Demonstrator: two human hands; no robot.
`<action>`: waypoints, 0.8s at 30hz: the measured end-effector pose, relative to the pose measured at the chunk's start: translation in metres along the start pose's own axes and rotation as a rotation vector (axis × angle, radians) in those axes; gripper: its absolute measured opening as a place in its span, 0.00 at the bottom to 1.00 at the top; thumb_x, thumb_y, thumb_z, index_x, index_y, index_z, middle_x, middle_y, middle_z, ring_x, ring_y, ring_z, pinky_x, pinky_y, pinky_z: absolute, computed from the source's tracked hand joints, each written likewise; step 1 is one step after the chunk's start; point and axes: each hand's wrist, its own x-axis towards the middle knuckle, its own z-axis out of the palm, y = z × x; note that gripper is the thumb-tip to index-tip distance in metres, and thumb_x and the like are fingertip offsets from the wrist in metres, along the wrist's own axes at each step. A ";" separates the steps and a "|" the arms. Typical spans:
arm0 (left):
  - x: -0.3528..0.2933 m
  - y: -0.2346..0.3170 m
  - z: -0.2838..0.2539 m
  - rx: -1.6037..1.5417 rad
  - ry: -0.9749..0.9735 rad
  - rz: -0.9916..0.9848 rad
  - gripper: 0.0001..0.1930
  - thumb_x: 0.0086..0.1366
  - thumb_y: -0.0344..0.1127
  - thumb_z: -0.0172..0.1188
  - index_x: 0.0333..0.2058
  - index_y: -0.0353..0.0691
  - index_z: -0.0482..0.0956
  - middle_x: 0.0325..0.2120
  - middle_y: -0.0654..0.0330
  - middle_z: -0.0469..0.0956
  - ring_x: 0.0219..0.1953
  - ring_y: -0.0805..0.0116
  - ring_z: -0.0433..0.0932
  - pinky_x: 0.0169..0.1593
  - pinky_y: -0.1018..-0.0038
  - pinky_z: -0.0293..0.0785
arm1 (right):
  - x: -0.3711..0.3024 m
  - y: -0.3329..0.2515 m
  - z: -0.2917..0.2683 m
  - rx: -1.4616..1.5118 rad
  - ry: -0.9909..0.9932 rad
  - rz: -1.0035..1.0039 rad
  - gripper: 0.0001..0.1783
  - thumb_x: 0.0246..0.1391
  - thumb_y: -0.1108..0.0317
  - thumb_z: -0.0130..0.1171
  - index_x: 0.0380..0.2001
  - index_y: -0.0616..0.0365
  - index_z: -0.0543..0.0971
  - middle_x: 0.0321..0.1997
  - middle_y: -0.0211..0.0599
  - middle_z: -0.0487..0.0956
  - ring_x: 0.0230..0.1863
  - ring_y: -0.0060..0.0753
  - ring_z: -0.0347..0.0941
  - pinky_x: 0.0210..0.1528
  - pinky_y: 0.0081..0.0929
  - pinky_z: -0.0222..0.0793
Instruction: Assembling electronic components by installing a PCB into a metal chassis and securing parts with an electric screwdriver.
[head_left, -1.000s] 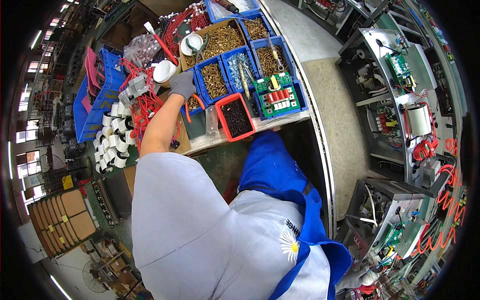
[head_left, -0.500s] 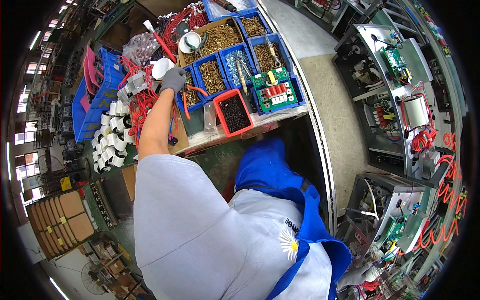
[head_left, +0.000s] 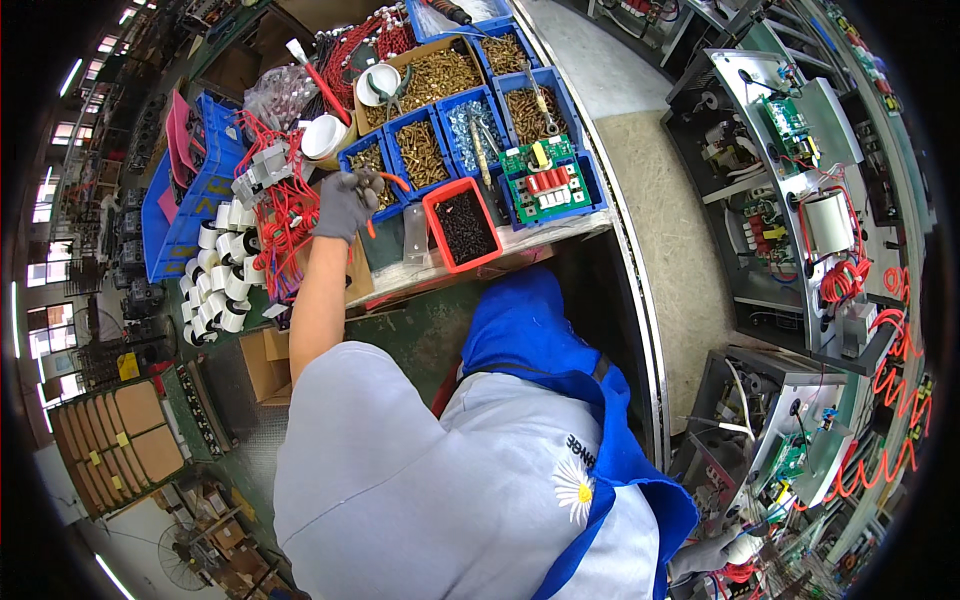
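My left hand [head_left: 346,205], in a grey glove, is over the near left edge of the bench with its fingers curled. Against its fingertips lie pliers with orange handles [head_left: 396,181]; whether it grips them or some small part is hidden. Just beyond is a white tub [head_left: 323,138], and beside the fingers a blue bin of small brass parts [head_left: 368,162]. Far to the lower right, my right hand [head_left: 712,553], also gloved in grey, is by the wiring of an open metal cabinet [head_left: 775,440]. Its fingers are too small and unclear to read.
A red bin of black screws [head_left: 465,228] stands at the bench's front edge. Right of it, a green circuit board [head_left: 545,180] rests on a blue bin. Red wire bundles [head_left: 285,215] and white cylinders [head_left: 222,265] crowd the left. Another open cabinet [head_left: 790,210] is at right.
My left hand has drawn back from the white tub toward me and is now beside the pliers. The tub shows more of its side. My right hand has hardly moved.
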 end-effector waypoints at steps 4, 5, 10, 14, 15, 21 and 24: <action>-0.008 -0.035 0.012 0.122 0.301 -0.014 0.21 0.57 0.54 0.63 0.31 0.40 0.76 0.26 0.60 0.77 0.24 0.71 0.76 0.18 0.81 0.67 | 0.005 0.010 0.002 -0.011 0.014 0.034 0.32 0.58 0.43 0.57 0.39 0.69 0.82 0.32 0.45 0.84 0.28 0.32 0.77 0.29 0.27 0.70; 0.002 -0.043 0.012 0.241 0.412 -0.066 0.24 0.56 0.59 0.64 0.30 0.41 0.76 0.23 0.62 0.76 0.19 0.73 0.73 0.15 0.80 0.64 | 0.004 0.015 0.000 -0.021 0.032 0.053 0.31 0.58 0.44 0.58 0.39 0.69 0.82 0.33 0.45 0.84 0.28 0.32 0.78 0.29 0.27 0.71; 0.027 -0.053 -0.002 0.561 0.373 0.382 0.14 0.58 0.44 0.67 0.21 0.43 0.76 0.16 0.66 0.71 0.13 0.77 0.63 0.15 0.78 0.57 | 0.014 0.021 0.002 -0.070 0.083 0.031 0.30 0.58 0.45 0.59 0.42 0.69 0.81 0.35 0.46 0.84 0.30 0.32 0.79 0.30 0.26 0.72; 0.023 -0.048 0.027 0.592 0.413 0.176 0.10 0.57 0.41 0.68 0.25 0.44 0.80 0.15 0.65 0.71 0.13 0.76 0.64 0.16 0.77 0.59 | -0.012 -0.021 0.004 -0.149 0.114 0.052 0.29 0.59 0.47 0.59 0.41 0.70 0.82 0.35 0.48 0.84 0.31 0.37 0.79 0.33 0.31 0.74; 0.025 -0.046 0.031 0.595 0.408 0.183 0.10 0.57 0.41 0.68 0.25 0.44 0.80 0.15 0.65 0.71 0.13 0.76 0.64 0.16 0.77 0.59 | -0.014 -0.025 0.004 -0.208 0.126 0.065 0.29 0.59 0.48 0.59 0.42 0.69 0.82 0.36 0.46 0.84 0.32 0.35 0.78 0.34 0.31 0.74; 0.040 -0.048 0.021 0.875 0.579 0.588 0.15 0.56 0.43 0.66 0.22 0.35 0.79 0.15 0.60 0.74 0.16 0.69 0.71 0.22 0.68 0.64 | -0.004 -0.017 -0.001 -0.205 0.103 0.091 0.31 0.59 0.46 0.58 0.43 0.70 0.81 0.35 0.48 0.83 0.31 0.36 0.77 0.34 0.32 0.73; 0.031 -0.055 0.052 1.132 0.447 0.626 0.16 0.55 0.44 0.64 0.22 0.34 0.80 0.17 0.55 0.77 0.19 0.66 0.74 0.28 0.64 0.69 | 0.006 0.006 0.008 -0.153 0.108 0.120 0.32 0.59 0.44 0.57 0.43 0.70 0.81 0.34 0.50 0.83 0.30 0.37 0.77 0.33 0.32 0.72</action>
